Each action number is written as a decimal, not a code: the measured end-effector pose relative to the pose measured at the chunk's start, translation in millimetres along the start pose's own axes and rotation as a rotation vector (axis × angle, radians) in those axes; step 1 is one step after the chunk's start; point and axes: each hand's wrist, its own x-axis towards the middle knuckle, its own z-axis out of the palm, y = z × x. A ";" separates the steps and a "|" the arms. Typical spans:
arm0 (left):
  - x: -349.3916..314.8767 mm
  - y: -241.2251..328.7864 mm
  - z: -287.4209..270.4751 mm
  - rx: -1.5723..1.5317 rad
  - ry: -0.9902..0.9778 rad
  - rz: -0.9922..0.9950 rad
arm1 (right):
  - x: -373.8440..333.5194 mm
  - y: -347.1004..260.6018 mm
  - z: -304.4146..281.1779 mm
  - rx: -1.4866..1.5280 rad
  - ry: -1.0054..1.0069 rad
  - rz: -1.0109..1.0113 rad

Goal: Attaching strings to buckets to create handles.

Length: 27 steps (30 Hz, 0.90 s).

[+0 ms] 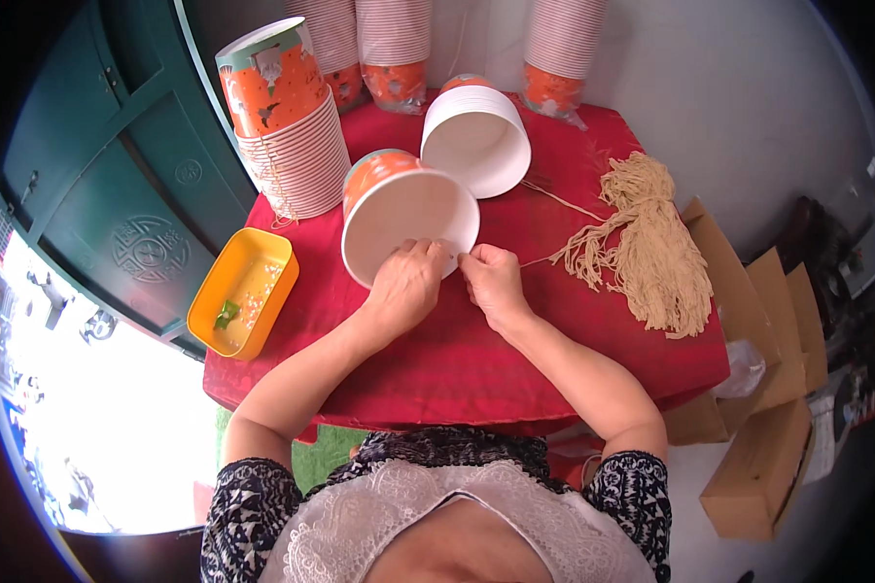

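Note:
A large paper bucket (379, 209), orange and green outside and white inside, lies tilted on the red-covered table with its mouth toward me. My left hand (410, 282) reaches over its near rim, fingers inside against the wall. At the rim's right side my right hand (493, 282) pinches a thin tan cord (537, 260) with thumb and forefinger. That cord runs right toward a bundle of tan cords (651, 243). What the left fingertips grip, if anything, is hidden.
More white paper buckets (476, 146) lie nested behind. A tall stack of upturned buckets (297, 160) stands at left, near a yellow plastic box (272, 301) with small bits inside. Wrapped stacks (394, 49) line the wall. Cardboard boxes (758, 466) sit right of the table (437, 360).

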 end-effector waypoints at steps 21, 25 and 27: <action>-2.3 -5.2 16.0 -0.374 0.088 -0.131 | -9.3 3.8 3.9 -0.325 0.003 -0.219; -8.4 -5.3 14.0 -0.504 0.029 -0.282 | -10.6 3.5 3.5 -0.326 0.001 -0.231; -13.2 -10.2 20.5 -0.568 0.139 -0.348 | -11.4 4.1 4.3 -0.305 -0.006 -0.215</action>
